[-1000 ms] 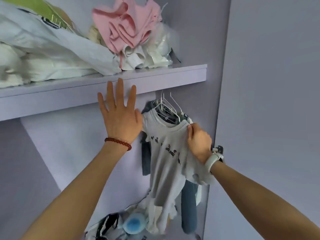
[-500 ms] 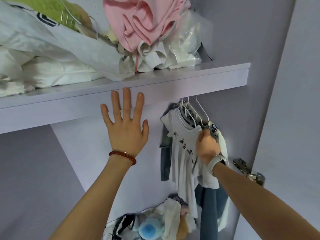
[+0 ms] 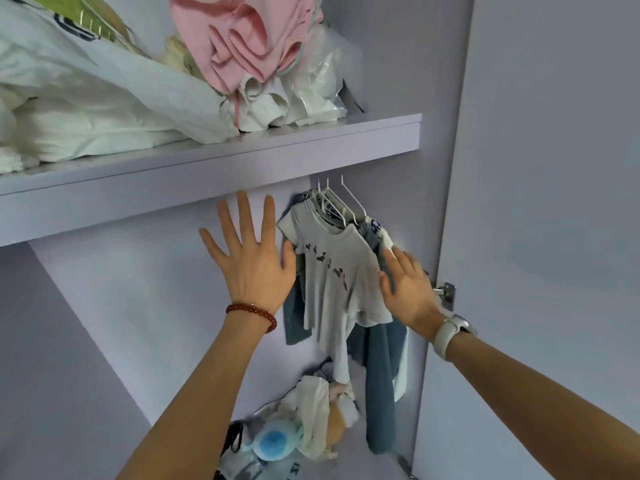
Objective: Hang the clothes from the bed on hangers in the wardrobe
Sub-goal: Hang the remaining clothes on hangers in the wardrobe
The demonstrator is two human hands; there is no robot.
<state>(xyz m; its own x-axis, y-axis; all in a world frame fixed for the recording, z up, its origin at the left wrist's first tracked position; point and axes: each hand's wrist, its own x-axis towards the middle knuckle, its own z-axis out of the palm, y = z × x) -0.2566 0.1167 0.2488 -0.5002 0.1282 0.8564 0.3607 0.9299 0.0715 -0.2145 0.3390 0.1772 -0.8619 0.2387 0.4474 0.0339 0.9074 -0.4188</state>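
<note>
A light grey T-shirt (image 3: 332, 268) with a dark print hangs on a white hanger (image 3: 337, 206) under the wardrobe shelf, in front of other hung clothes, including blue denim (image 3: 381, 375). My right hand (image 3: 407, 289) is beside the shirt's right shoulder with fingers straight, touching the hung clothes there. My left hand (image 3: 251, 258) is spread open in front of the wardrobe's back panel, left of the shirt, holding nothing. Whether it touches the panel I cannot tell.
The lilac shelf (image 3: 242, 168) overhead carries white bedding (image 3: 86, 109), a pink garment (image 3: 242, 39) and plastic bags. A pile of clothes and a blue plush toy (image 3: 273, 441) lie on the wardrobe floor. The open door (image 3: 554, 202) and its hinge (image 3: 446, 294) stand at right.
My right hand has let go of the shirt's shoulder and opened its fingers. The view has shifted, and my left hand stays spread.
</note>
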